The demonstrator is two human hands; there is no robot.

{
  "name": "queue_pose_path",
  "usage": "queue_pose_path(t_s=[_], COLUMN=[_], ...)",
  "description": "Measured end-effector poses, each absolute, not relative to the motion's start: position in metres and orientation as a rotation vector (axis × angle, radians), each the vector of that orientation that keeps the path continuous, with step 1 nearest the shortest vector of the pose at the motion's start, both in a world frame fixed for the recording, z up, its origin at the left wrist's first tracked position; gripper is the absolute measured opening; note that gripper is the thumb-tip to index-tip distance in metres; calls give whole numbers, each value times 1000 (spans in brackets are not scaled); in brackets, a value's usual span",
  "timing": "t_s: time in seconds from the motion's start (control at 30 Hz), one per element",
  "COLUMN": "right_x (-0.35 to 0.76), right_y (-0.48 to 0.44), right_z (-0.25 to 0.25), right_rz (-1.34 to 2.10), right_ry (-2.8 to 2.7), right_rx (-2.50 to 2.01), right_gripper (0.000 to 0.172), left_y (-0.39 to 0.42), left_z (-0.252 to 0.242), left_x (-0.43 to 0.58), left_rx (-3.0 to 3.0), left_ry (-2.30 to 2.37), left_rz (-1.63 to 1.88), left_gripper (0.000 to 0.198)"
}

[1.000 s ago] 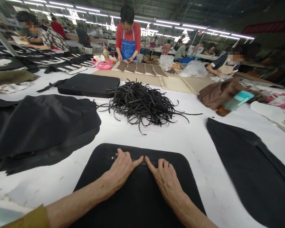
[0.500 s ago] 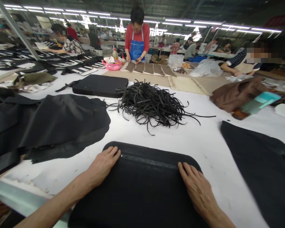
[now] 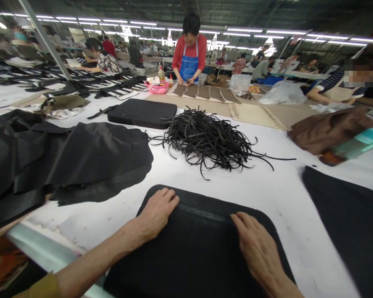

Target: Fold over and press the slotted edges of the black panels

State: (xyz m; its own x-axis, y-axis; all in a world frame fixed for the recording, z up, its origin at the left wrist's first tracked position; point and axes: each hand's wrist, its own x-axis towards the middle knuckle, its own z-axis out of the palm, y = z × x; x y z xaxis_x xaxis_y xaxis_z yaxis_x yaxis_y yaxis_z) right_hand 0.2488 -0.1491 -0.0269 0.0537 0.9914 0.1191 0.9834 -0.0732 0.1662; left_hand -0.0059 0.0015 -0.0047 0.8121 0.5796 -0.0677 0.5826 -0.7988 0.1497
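Observation:
A black sheet (image 3: 186, 256) with rounded far corners lies in front of me on the white table. A shiny, greyish band (image 3: 202, 212) runs across it just short of its far edge. My left hand (image 3: 161, 211) is at the left end of the band, its fingers bent and pressed together on the sheet. At the band's right end my right hand (image 3: 257, 240) grips the sheet with its fingers curled. Both thumbs are largely hidden, and the layers under the fingers cannot be made out.
Beyond the sheet lies a tangle of black strips (image 3: 211, 140), with a black padded slab (image 3: 141, 112) behind it. Black pieces (image 3: 102, 161) are piled left; another black piece (image 3: 348, 223) lies right, near a teal-lidded bottle (image 3: 354, 145). A co-worker (image 3: 189, 54) stands across the table.
My left hand has slid right and inward along the band, so both hands are closer together. The view has shifted, and the surroundings appear further right.

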Motion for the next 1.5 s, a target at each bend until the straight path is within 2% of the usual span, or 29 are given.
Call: queue_pose_path(t_s=[0.1, 0.17, 0.33, 0.47, 0.57, 0.7, 0.9, 1.0, 1.1, 1.17, 1.4, 1.5], right_x=[221, 214, 214, 211, 210, 213, 224, 228, 228, 226, 226, 225], right_y=[-129, -125, -131, -120, -99, -72, -54, -56, -64, -69, -77, -83], right_z=[-23, -22, -14, -2, -1, -6, 0, 5, 5, 5, 28, 46], right_rz=[170, 130, 34, 70, 33, -216, -552, -640, -549, -438, 330, 485], right_ry=[2216, 2207, 2059, 1963, 2069, 2149, 2120, 2158, 2225, 2255, 2241, 2305], right_rx=[2134, 2106, 2205, 2358, 2406, 2433, 2377, 2275, 2238, 2251, 2264, 2138], right_gripper=[48, 44, 29, 27, 24, 21, 26, 20, 11, 13, 17, 18], left_y=[-11, -16, -13, -21, -39, -58, -56, -53, -51, -50, -48, -49], left_z=[-8, -14, -20, -14, -12, -19, -27, -27, -30, -34, -42, -38], left_x=[17, 23, 16, 20, 31, 39, 33, 31, 28, 26, 26, 25], left_rx=[2901, 2923, 2881, 2899, 2933, 2907, 2914, 2874, 2822, 2793, 2754, 2745], left_ry=[649, 621, 710, 862, 521, -6, 13, 93, 165, 190, 240, 237], left_rz=[-163, -197, -149, -34, 25, 1, 23, 79, 141, 173, 197, 167], left_gripper=[75, 82, 71, 56, 54, 60, 59, 47, 37, 37, 36, 37])
